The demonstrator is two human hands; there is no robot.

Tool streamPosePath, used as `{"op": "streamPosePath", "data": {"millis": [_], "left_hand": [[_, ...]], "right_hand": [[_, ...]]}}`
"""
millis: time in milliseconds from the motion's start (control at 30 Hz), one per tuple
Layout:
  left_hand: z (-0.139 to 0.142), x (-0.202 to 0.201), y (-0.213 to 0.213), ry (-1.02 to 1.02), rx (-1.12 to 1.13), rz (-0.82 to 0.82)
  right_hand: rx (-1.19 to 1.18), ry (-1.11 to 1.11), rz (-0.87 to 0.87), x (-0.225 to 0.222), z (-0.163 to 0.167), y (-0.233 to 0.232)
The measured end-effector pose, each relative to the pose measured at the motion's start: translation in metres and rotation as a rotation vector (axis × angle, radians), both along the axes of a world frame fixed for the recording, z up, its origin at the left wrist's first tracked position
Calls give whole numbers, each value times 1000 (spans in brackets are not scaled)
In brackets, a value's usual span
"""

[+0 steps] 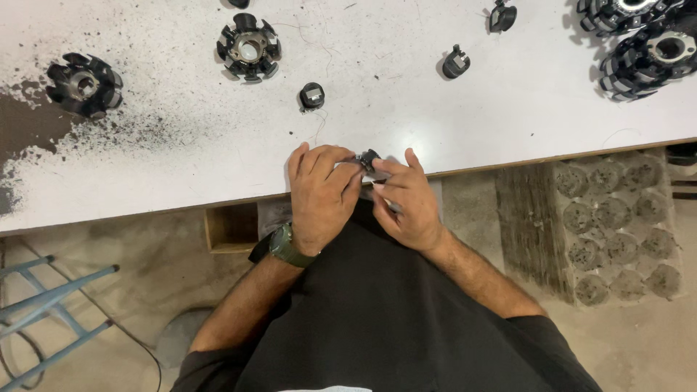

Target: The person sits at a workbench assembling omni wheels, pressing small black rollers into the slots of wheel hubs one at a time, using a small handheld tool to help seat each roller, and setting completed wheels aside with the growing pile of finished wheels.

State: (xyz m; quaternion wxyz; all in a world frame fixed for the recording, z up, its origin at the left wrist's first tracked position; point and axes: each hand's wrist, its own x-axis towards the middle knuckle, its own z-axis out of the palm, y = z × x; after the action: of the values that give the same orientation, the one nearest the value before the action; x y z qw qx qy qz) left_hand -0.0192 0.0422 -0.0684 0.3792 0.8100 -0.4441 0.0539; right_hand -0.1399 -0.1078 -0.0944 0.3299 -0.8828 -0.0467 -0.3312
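On the white bench: two black star-shaped cores toward the left end point(85, 85) point(248, 47), at least two more stacked at the far right corner point(646, 36). Three small black loose pieces point(311, 96) point(455, 63) point(502, 17). Two hands point(319, 196) point(406, 199) at the near edge.

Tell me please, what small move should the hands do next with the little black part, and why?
Probably lower the small black part onto the white table before working on it further. Both the left hand and the right hand pinch it right at the table edge, above the floor, so a slip could drop it.
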Motion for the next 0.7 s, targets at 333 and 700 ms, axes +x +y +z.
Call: {"op": "streamPosePath", "data": {"millis": [333, 700], "left_hand": [[4, 2, 4, 94, -9, -71], [22, 14, 12, 67, 6, 20]], "right_hand": [[-34, 24, -62, 4, 3, 3], [-102, 80, -173, -2, 30, -14]]}}
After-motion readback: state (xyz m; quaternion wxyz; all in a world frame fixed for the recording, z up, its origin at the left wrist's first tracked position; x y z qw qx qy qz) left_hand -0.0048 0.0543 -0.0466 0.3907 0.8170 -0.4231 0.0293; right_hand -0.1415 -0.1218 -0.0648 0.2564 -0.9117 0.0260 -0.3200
